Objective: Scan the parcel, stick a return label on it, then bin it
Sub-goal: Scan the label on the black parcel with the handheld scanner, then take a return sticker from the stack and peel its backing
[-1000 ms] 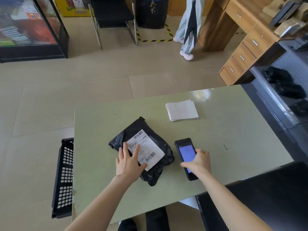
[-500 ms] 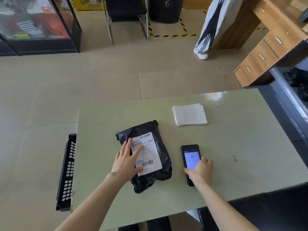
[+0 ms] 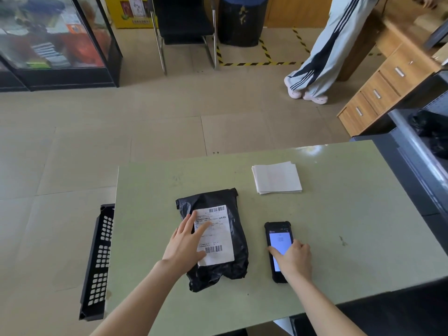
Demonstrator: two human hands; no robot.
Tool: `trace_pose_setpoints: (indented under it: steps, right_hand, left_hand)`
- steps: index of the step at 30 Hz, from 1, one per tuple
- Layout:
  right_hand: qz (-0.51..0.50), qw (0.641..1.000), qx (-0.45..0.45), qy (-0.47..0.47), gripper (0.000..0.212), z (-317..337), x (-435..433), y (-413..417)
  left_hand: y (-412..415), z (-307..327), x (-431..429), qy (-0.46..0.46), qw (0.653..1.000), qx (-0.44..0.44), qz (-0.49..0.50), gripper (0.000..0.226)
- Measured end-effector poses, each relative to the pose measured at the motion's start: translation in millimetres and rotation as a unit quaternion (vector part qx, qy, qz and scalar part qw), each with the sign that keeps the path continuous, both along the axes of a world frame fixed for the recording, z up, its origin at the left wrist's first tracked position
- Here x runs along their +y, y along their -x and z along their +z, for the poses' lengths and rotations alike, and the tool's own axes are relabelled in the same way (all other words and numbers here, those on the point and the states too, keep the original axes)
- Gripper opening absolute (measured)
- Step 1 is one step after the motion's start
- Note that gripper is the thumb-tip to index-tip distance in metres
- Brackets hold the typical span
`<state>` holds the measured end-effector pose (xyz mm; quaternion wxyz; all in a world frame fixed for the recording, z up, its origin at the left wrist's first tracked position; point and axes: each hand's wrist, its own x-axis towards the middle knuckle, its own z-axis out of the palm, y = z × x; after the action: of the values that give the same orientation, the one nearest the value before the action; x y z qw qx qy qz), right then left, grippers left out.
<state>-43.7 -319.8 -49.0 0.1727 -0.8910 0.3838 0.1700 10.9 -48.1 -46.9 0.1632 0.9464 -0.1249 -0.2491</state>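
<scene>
Parcel (image 3: 213, 238) straightened; hands unmoved.

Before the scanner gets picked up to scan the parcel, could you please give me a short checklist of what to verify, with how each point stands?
1. Parcel lies flat on the table with its shipping label facing up: ok.
2. Both barcodes on the label uncovered: ok; the left hand lies over the label's left side only.
3. Scanner screen lit: ok; the right hand rests on its lower part.
4. Scan already registered: cannot tell, the screen text is too small.
5. Return labels stacked on the table beyond the parcel: ok.
6. Black bin at the table's left edge: ok; its contents cannot be seen.
</scene>
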Motion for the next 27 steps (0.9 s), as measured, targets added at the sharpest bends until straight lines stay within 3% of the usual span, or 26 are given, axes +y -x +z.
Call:
trace_pose_setpoints:
  steps: [5,12,21,27]
  right_hand:
    - [-0.005,0.998,-0.066,0.011,0.05,8,-8,-21]
    - [0.14,0.973,-0.185,0.004,0.039,18,-16,-104]
    - [0.24,0.963,-0.112,0.053,0.041,-12,-7,-166]
    - [0.231,0.966,-0.104,0.058,0.02,-22,-8,-171]
  left_hand:
    - [-20,10,-13,0.066,0.995,-0.037,0.065,0.056]
    - [-67,17,-71,0.126,0.986,-0.073,0.079,0.043]
    - [-113,4,-120,0.126,0.988,-0.064,0.064,0.037]
    - [-126,-4,-129,0.123,0.989,-0.049,0.072,0.037]
